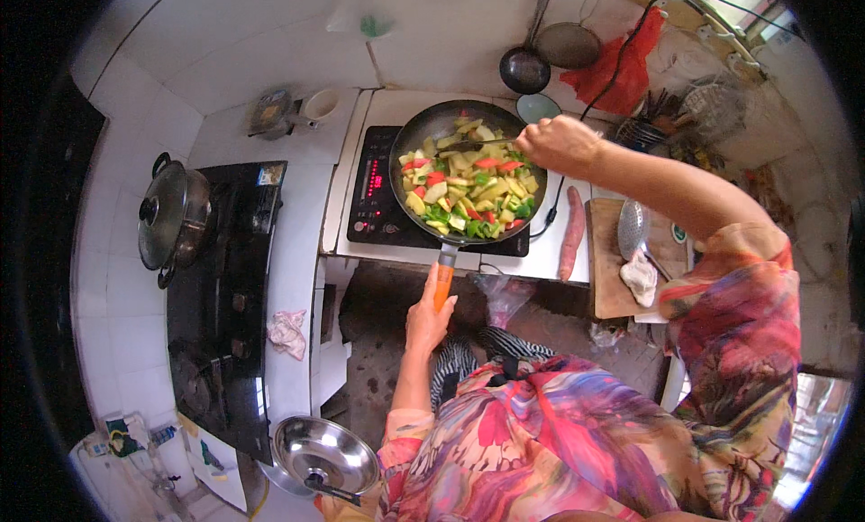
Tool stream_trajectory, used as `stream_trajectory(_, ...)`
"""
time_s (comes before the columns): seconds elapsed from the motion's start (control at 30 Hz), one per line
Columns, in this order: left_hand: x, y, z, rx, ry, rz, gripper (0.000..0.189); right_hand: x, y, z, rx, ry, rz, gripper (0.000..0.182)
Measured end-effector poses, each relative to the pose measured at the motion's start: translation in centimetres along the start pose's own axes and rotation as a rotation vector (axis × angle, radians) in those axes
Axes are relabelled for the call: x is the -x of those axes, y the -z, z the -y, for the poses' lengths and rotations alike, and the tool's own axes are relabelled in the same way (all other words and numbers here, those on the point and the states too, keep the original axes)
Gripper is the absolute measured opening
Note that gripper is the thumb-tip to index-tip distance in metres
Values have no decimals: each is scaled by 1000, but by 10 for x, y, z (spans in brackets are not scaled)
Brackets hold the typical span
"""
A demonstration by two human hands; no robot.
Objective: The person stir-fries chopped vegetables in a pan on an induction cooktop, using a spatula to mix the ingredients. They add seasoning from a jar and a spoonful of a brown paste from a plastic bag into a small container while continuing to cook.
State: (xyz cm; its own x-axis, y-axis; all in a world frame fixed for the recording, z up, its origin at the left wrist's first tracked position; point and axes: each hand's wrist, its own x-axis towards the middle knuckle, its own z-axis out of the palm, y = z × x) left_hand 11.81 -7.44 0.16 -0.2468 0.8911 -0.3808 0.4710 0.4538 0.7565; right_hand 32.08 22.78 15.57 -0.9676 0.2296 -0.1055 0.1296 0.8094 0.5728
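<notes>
A dark frying pan (426, 122) rests on a black induction cooktop (370, 211) whose red display is lit. My left hand (429, 317) grips the pan's orange and grey handle (443, 285). Above the pan's right rim, my right hand (555, 143) is closed around a thin dark utensil (483, 143), probably a spatula; its far end is among the food. Sliced vegetables (483, 191) fill much of the pan: pale yellow pieces, green pepper and red pieces. A small pale bowl (538, 107) stands behind the pan, close to my right hand.
Right of the cooktop lie a power cord (553, 211), a sweet potato (572, 234) and a cutting board (608, 295) with a perforated ladle (633, 226) and cloth (638, 277). A lidded pot (177, 214) stands on the black gas stove (226, 292). A steel pan (331, 447) sits lower left.
</notes>
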Motion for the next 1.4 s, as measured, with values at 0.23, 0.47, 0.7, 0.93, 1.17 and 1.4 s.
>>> stream_trajectory(0.23,7,3,2,19,17,-16,78,-8,-6,-33,31,-286,102,15)
stream_trajectory(0.47,0,1,2,-1,-30,-9,79,-5,17,10,-418,-363,250,13)
stream_trajectory(0.7,4,-2,12,-18,-89,-82,77,24,68,-24,-254,-368,249,11)
stream_trajectory(0.93,-1,-8,17,-2,-143,-88,77,11,22,12,-551,-618,441,13)
stream_trajectory(1.17,-1,-7,17,-21,-154,-104,77,24,47,21,-569,-640,327,13)
stream_trajectory(1.4,1,-7,20,-6,-151,-111,77,18,52,-22,-412,-392,472,15)
